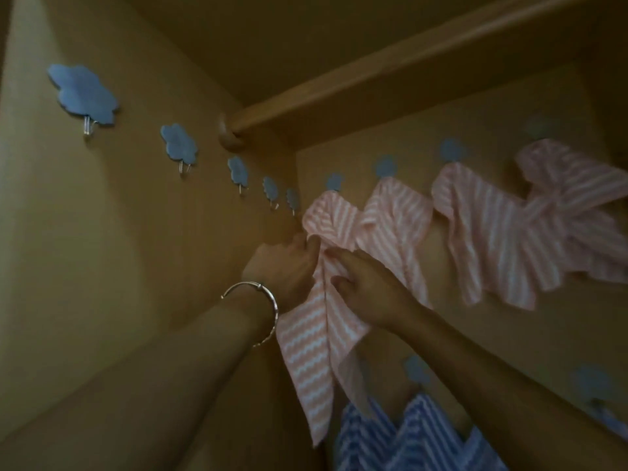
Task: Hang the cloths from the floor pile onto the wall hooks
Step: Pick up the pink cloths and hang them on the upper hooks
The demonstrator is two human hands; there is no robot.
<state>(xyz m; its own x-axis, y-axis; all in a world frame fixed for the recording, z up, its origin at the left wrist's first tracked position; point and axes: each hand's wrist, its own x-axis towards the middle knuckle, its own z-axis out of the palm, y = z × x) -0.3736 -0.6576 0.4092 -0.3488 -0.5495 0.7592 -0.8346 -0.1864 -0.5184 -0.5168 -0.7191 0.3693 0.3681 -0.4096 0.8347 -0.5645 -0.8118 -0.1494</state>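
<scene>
The pink striped cloth [316, 338] hangs from the cloud hook [334, 182] at the left end of the far wall, close to the corner. Both hands are on it just below that hook. The left hand [287, 263], with a bangle [261, 311] on its wrist, has its fingers curled round the cloth's left edge. The right hand [365, 288] lies on the front of the cloth with thumb and forefinger either side of a fold. The blur hides whether it nips the fold or only rests there. The two hands sit close together, nearly touching.

The step looks like settling this cloth on its hook. To do it well, keep the gathered top seated over the prong and draw downward gently and evenly, not outward, so it does not slip off. Let go one hand at a time, checking that it holds. More pink cloths [492, 239] hang to the right, the left wall hooks [178, 144] are bare, and a blue striped cloth [421, 436] shows lower down
</scene>
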